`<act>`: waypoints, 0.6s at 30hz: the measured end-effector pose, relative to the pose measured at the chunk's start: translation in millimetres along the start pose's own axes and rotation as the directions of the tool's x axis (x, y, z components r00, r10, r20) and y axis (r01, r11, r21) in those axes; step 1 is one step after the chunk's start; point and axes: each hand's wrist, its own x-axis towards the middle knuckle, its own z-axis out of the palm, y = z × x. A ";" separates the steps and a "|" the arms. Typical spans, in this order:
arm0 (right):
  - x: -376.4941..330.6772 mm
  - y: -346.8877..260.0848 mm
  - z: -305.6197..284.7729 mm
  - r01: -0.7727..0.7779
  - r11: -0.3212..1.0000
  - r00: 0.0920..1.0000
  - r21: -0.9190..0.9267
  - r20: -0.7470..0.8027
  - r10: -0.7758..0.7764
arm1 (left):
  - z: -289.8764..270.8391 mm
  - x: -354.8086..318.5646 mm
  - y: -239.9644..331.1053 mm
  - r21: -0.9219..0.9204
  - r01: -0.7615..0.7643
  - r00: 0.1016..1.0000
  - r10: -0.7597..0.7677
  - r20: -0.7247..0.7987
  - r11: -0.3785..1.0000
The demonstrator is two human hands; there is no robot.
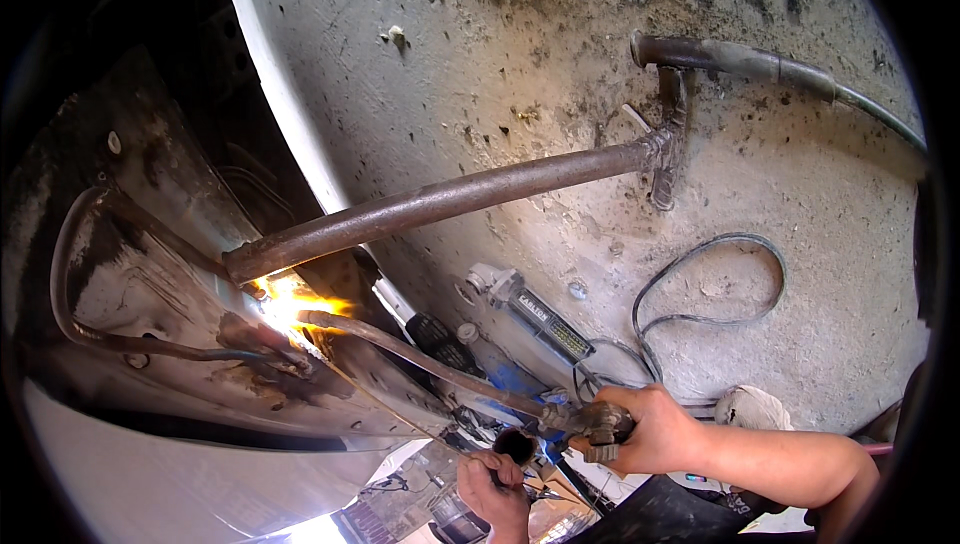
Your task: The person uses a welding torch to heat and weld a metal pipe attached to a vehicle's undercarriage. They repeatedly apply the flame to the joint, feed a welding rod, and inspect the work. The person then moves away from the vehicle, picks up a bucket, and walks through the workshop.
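Observation:
My right hand (655, 431) is closed round the handle of a gas torch (430, 362), whose long bent neck reaches left. At its tip a bright yellow-white flame (290, 306) plays on a rusty metal panel (265, 359). Lower down, my left hand (490, 492) pinches a thin filler rod (385, 406) running up to the flame. Just above the flame lies the end of a thick brown steel pipe (450, 194). A bent thin rod (62, 284) loops against the panel at the left. Glare hides the exact spot being heated.
The pipe's far end meets a bracket (668, 139) and a dark tube (740, 59) by the stained concrete surface (520, 54). An angle grinder (535, 312) lies below the pipe, with a looped black cable (780, 269) to its right. A pale panel (190, 479) fills the lower left.

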 end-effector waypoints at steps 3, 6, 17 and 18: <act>0.2 -3.3 -0.8 -0.018 1.000 1.000 -0.002 0.006 0.018 | -0.3 0.3 0.3 -0.006 0.001 1.000 -0.001 0.002 1.000; 0.2 -3.6 -0.7 0.003 1.000 1.000 -0.013 -0.001 -0.003 | -0.2 0.5 0.7 -0.006 0.002 1.000 -0.002 0.004 1.000; 0.8 -1.7 -1.1 0.016 1.000 1.000 -0.005 -0.010 -0.016 | 1.8 0.0 1.1 -0.022 0.006 1.000 -0.006 -0.001 1.000; 0.8 -1.6 -1.0 0.022 1.000 1.000 -0.005 -0.014 -0.022 | 1.5 0.1 1.0 -0.023 0.006 1.000 -0.006 0.004 1.000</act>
